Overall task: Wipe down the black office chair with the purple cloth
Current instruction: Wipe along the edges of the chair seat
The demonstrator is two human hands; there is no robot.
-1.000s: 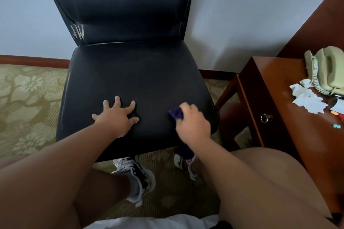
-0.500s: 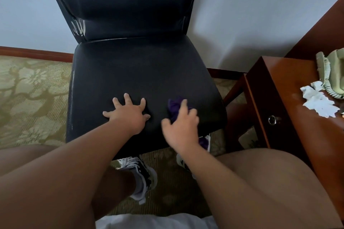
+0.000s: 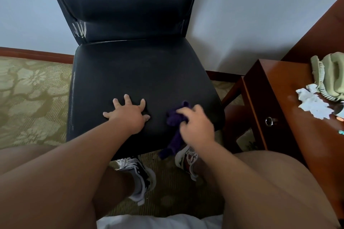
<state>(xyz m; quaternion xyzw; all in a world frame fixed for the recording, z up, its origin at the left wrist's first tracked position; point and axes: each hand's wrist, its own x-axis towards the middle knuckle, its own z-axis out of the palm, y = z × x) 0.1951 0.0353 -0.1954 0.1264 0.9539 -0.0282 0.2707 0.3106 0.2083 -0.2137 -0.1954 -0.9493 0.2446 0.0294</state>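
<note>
Gripping one purple cloth (image 3: 175, 122), one chair (image 3: 130, 72)

Your left hand (image 3: 128, 115) lies flat on the chair (image 3: 141, 72) seat's front, your right hand (image 3: 197, 124) beside it on the cloth (image 3: 175, 119), which trails over the front edge. Wall behind; desk (image 3: 290, 117) right, bearing phone (image 3: 331, 74) and tissue (image 3: 312, 104).

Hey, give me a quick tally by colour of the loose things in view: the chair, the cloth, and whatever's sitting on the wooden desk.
Black: 1, the office chair
Purple: 1, the cloth, gripped in the right hand
Pale green: 1, the corded telephone
White: 1, the crumpled paper
Total: 4. Small bits at the desk's right edge are too cut off to count.
</note>
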